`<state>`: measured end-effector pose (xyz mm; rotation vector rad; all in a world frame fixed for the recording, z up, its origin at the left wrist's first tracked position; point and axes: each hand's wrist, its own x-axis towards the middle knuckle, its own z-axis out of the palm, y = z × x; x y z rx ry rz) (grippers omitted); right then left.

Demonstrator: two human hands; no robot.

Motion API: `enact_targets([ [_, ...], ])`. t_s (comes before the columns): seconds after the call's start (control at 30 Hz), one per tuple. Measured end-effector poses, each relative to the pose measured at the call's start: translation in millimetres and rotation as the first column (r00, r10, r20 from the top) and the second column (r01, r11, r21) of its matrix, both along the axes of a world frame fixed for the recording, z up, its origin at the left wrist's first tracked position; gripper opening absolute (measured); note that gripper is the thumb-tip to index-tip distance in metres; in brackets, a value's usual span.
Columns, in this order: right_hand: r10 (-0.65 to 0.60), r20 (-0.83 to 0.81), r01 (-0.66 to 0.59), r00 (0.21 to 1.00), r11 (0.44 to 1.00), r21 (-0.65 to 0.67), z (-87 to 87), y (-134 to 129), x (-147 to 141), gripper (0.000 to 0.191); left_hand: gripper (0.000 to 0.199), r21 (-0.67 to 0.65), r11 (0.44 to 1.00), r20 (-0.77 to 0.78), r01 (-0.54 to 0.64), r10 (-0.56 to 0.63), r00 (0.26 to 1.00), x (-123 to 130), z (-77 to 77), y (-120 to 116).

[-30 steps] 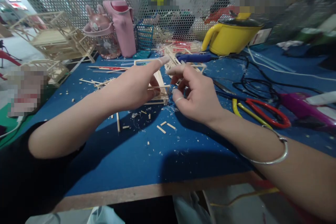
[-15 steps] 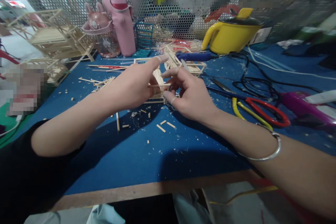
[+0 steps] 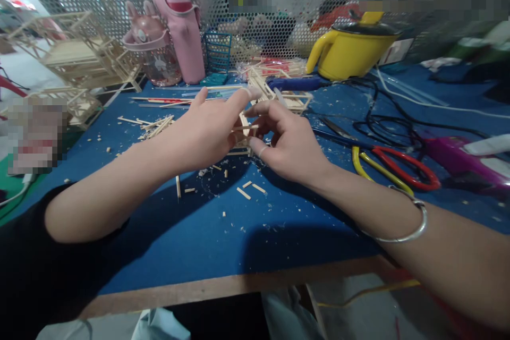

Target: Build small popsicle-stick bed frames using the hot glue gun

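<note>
At the middle of the blue table, my left hand (image 3: 213, 127) is bent over a small model of thin wooden sticks (image 3: 246, 123), its fingers closed on it and largely hidden behind the hand. My right hand (image 3: 289, 141) meets it from the other side, thumb and fingers curled at the model's right end. A short wooden stick (image 3: 250, 127) runs crosswise between the two hands. Pale coverings wrap some fingertips. The lower frame of the model shows only in part beneath the hands.
Loose sticks (image 3: 159, 126) lie left; offcuts (image 3: 244, 193) lie in front. Behind stand a pink bottle (image 3: 186, 37), a clear jar (image 3: 157, 64) and a yellow pot (image 3: 354, 53). Right are red-and-yellow-handled pliers (image 3: 406, 167), black cables (image 3: 370, 117) and a purple tool (image 3: 454, 162). Stick frames (image 3: 79, 58) stand far left.
My left hand has shifted slightly right and turned, with one finger now raised at its far side. The model's slatted part shows narrower between the hands. My right hand has barely moved.
</note>
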<state>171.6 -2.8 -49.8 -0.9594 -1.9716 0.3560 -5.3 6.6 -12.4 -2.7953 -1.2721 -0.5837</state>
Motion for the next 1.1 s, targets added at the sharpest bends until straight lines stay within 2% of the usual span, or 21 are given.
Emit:
enact_targets([
  [0.13,0.001,0.002,-0.001,1.000,1.000,0.001,0.1,-0.2,0.2,0.032,0.055,-0.016,1.000,0.000,-0.011,0.011,1.000,-0.8,1.4,0.0],
  [0.27,0.008,0.001,-0.008,1.000,1.000,-0.003,-0.6,0.4,0.7,0.030,0.068,-0.073,0.997,-0.018,0.013,-0.014,1.000,-4.6,8.4,-1.2],
  [0.37,0.012,-0.004,-0.013,1.000,1.000,-0.008,-1.1,0.9,0.8,0.030,0.073,-0.067,0.998,-0.039,-0.014,0.011,0.999,-5.9,9.7,-1.0],
  [0.7,0.008,0.003,-0.008,1.000,1.000,-0.016,-2.5,1.7,1.0,0.031,0.062,-0.015,0.994,-0.051,-0.108,0.107,0.993,-1.0,6.1,-1.5],
  [0.93,0.001,0.007,-0.001,1.000,1.000,-0.013,-2.0,1.8,0.5,0.031,0.056,-0.047,0.989,-0.084,-0.137,0.132,0.988,1.6,11.9,-4.0],
  [1.1,0.010,-0.004,-0.010,1.000,1.000,-0.021,-2.7,2.2,1.1,0.031,0.047,-0.116,0.983,-0.035,-0.140,0.137,0.990,3.6,14.4,-7.9],
])
